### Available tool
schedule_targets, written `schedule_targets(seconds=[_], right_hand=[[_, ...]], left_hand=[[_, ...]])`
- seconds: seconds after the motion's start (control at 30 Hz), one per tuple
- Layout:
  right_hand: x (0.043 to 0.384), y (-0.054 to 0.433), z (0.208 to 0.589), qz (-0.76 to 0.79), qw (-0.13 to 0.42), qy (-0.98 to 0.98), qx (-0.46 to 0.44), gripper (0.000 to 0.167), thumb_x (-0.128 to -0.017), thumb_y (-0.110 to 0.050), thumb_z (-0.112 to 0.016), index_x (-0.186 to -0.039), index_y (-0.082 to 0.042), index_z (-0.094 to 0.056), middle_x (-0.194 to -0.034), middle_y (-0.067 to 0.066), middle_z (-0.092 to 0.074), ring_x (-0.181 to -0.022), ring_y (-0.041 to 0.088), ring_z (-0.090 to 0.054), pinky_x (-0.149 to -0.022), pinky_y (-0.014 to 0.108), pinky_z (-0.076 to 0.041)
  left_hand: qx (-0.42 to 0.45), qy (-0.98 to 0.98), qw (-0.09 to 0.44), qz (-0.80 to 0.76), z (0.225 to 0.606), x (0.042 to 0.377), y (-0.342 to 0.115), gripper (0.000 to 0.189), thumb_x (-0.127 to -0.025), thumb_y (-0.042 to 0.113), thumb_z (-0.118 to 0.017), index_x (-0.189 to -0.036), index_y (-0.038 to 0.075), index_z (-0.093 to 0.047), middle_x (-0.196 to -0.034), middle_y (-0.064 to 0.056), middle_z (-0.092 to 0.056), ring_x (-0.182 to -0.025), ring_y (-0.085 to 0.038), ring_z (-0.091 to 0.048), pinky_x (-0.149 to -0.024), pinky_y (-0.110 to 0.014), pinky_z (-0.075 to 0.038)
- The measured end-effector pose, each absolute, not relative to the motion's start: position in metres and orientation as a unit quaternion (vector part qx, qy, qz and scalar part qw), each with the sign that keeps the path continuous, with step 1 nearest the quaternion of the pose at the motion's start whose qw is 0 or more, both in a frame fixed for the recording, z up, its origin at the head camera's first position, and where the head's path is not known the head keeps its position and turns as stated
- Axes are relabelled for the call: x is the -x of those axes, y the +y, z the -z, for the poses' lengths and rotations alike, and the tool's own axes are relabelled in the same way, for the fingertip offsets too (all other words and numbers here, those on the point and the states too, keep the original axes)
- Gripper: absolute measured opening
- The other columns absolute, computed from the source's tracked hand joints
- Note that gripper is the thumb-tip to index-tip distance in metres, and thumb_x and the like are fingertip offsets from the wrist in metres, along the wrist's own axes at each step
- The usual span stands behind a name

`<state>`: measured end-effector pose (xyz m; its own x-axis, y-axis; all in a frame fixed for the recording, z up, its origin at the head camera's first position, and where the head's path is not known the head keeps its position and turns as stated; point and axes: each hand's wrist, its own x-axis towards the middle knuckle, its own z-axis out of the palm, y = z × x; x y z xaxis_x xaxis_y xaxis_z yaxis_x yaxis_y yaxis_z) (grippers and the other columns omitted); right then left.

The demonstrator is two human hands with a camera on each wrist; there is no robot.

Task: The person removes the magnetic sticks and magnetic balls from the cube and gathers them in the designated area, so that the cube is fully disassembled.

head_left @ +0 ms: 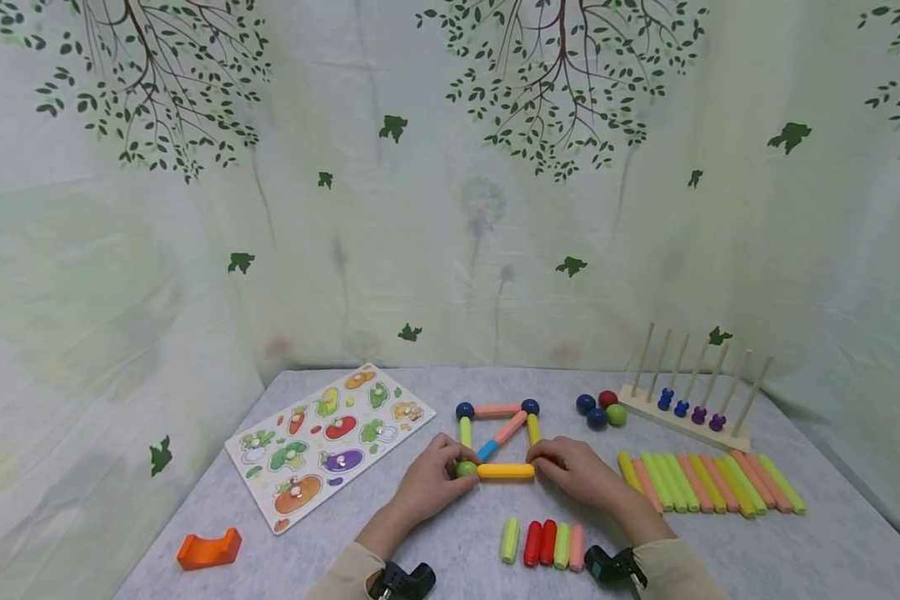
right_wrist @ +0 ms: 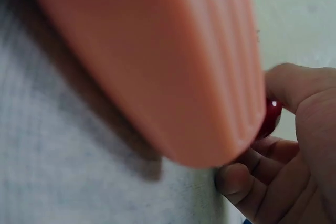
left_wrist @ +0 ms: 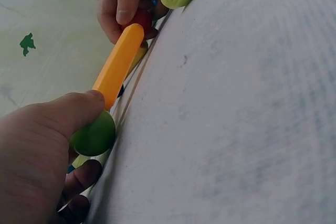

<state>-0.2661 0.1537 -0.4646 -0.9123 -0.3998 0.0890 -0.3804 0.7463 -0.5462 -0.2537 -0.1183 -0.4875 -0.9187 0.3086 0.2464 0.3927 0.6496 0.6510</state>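
Note:
A flat frame of rods and balls lies mid-table in the head view. At its near left corner, my left hand (head_left: 429, 482) grips a green ball (left_wrist: 94, 135), thumb at the joint with a yellow-orange rod (head_left: 506, 472). My right hand (head_left: 576, 472) pinches a red ball (left_wrist: 137, 19) at that rod's other end; fingers mostly hide this ball in the head view. Dark blue balls (head_left: 465, 411) form the far corners, joined by a pink rod (head_left: 497, 411). Side rods are yellow-green (head_left: 465, 431) and yellow (head_left: 533, 429). A pink-and-blue diagonal (head_left: 509, 428) crosses the frame.
Several short rods (head_left: 547, 543) lie between the forearms. To the right is a row of longer rods (head_left: 708, 483), behind it a pegged wooden rack (head_left: 675, 417) and loose balls (head_left: 596, 418). At left are a vegetable board (head_left: 318, 492) and an orange curved block (head_left: 208, 551).

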Motion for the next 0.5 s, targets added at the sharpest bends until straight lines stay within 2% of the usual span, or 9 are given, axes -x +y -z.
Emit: schedule_targets(seconds=[0.13,0.27,0.5], right_hand=[[0.2657,0.1513,0.4638,0.302,0.045,0.938,0.164,0.019,-0.094,-0.025,-0.07,-0.111,-0.021,-0.064,-0.09,-0.006,-0.061,-0.081,0.012,-0.053,-0.07,0.026,-0.049],[0.2644,0.1522,0.462,0.318,0.064,0.934,0.147,0.023,-0.091,-0.025,-0.073,-0.111,-0.019,-0.062,-0.09,-0.004,-0.061,-0.079,0.013,-0.054,-0.068,0.025,-0.05],[0.2628,0.155,0.4587,0.317,0.075,0.927,0.187,0.012,-0.092,-0.022,-0.07,-0.103,-0.025,-0.065,-0.088,-0.004,-0.059,-0.079,0.015,-0.053,-0.063,0.024,-0.046]], left_hand=[[0.193,-0.906,0.056,0.373,0.4872,0.2531,-0.1186,0.017,-0.089,0.031,-0.076,-0.105,0.032,-0.071,-0.096,0.004,-0.048,-0.078,-0.008,-0.048,-0.064,-0.019,-0.038],[0.195,-0.904,0.055,0.376,0.4864,0.252,-0.1187,0.017,-0.089,0.031,-0.075,-0.105,0.032,-0.071,-0.096,0.004,-0.048,-0.077,-0.009,-0.048,-0.064,-0.019,-0.038],[0.199,-0.904,0.057,0.374,0.4855,0.2516,-0.1184,0.016,-0.089,0.031,-0.075,-0.105,0.032,-0.071,-0.096,0.003,-0.049,-0.077,-0.009,-0.049,-0.064,-0.02,-0.038]])
